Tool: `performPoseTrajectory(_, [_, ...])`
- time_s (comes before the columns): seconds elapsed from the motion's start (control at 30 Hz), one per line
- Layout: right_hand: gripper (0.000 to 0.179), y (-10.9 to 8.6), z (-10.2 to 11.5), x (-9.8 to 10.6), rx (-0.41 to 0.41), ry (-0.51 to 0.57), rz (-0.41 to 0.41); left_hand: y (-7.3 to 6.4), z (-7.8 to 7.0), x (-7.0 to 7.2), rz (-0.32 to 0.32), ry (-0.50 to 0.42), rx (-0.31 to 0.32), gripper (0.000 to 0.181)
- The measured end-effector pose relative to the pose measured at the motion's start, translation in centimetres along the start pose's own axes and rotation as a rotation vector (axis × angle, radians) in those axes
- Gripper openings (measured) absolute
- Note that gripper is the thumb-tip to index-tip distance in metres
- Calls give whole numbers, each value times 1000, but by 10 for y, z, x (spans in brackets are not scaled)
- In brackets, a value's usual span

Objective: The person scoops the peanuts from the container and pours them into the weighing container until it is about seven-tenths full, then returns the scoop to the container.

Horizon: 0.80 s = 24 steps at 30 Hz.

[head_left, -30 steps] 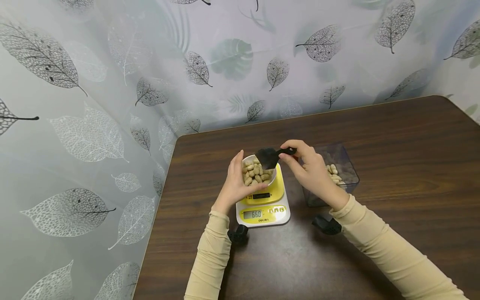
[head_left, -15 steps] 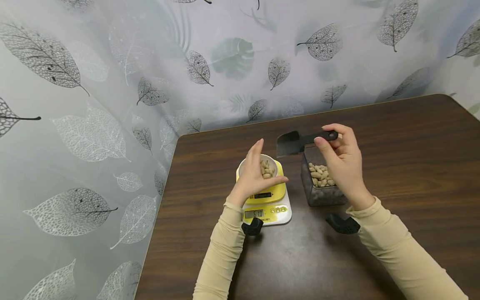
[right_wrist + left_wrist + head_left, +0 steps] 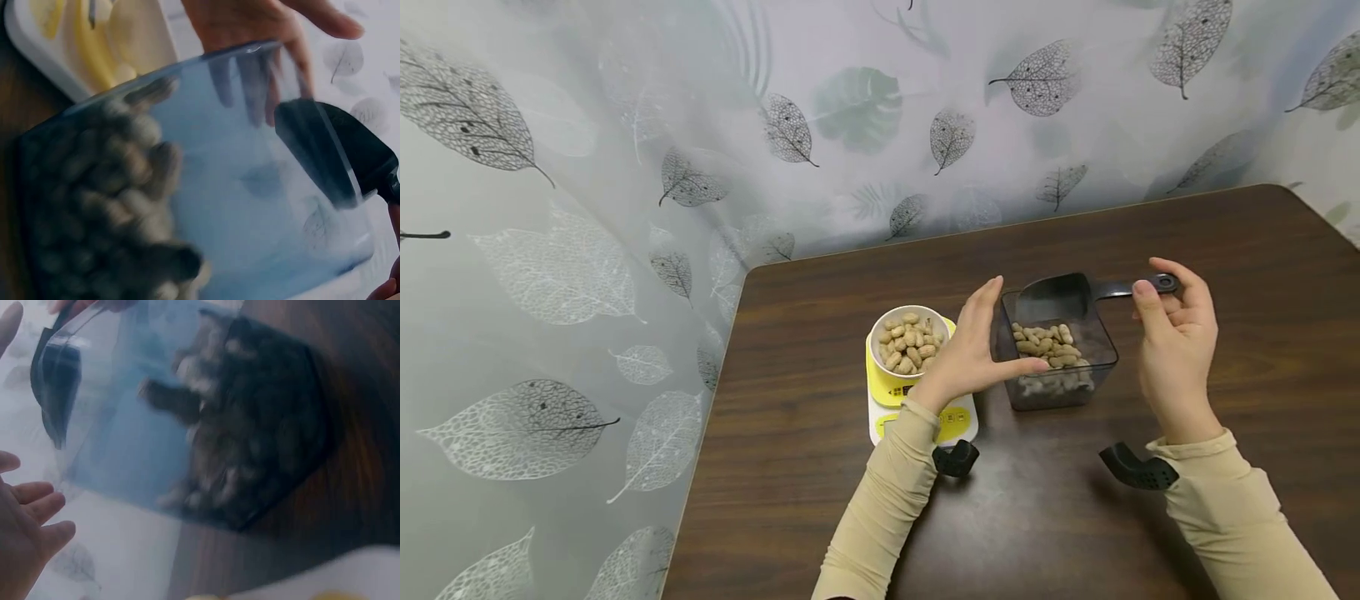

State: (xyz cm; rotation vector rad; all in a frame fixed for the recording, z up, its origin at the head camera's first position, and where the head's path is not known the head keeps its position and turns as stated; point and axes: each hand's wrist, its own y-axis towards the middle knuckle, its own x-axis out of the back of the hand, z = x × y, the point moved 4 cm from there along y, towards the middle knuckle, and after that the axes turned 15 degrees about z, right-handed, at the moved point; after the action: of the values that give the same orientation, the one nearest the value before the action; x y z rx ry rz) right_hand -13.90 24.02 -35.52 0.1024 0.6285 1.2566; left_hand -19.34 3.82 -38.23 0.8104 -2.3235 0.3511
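In the head view, my right hand [image 3: 1180, 350] pinches the handle of a black scoop [image 3: 1060, 298], whose blade hangs at the mouth of a clear, dark-tinted box [image 3: 1096, 335]. Unshelled peanuts [image 3: 1047, 343] lie in the lower part of that box. My left hand [image 3: 973, 354] is spread at the box's left side, thumb stretched across its near side; whether it touches the box I cannot tell. From the right wrist, the scoop's blade [image 3: 331, 153] shows at the box's rim, partly seen through the wall.
Left of the box, a white bowl [image 3: 880, 327] of peanuts stands on a yellow and white kitchen scale [image 3: 883, 396]. My left sleeve mostly covers the scale's display. A leaf-patterned curtain [image 3: 850, 183] hangs behind the brown table [image 3: 790, 375].
The scoop has travelled right in my right hand, from above the bowl to the box. My left hand has left the bowl's side and moved right to the box. The bowl stays on the scale.
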Motion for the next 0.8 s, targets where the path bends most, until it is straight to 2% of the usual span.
performPoseTrajectory(0.13, [36, -6, -6, 11, -73, -29, -37, 6, -3, -9, 15, -4, 7, 108])
performPoseTrajectory(0.37, [36, -13, -16, 18, -196, -171, -35, 9, -2, -19, 32, 18, 68, 111])
performPoseTrajectory(0.63, [35, -16, -31, 16, -228, -171, 40, 8, 3, -22, 20, 7, 62, 110])
performPoseTrajectory(0.8, [33, -17, -35, 15, -254, -311, 62, 6, 3, -24, 18, 7, 56, 108])
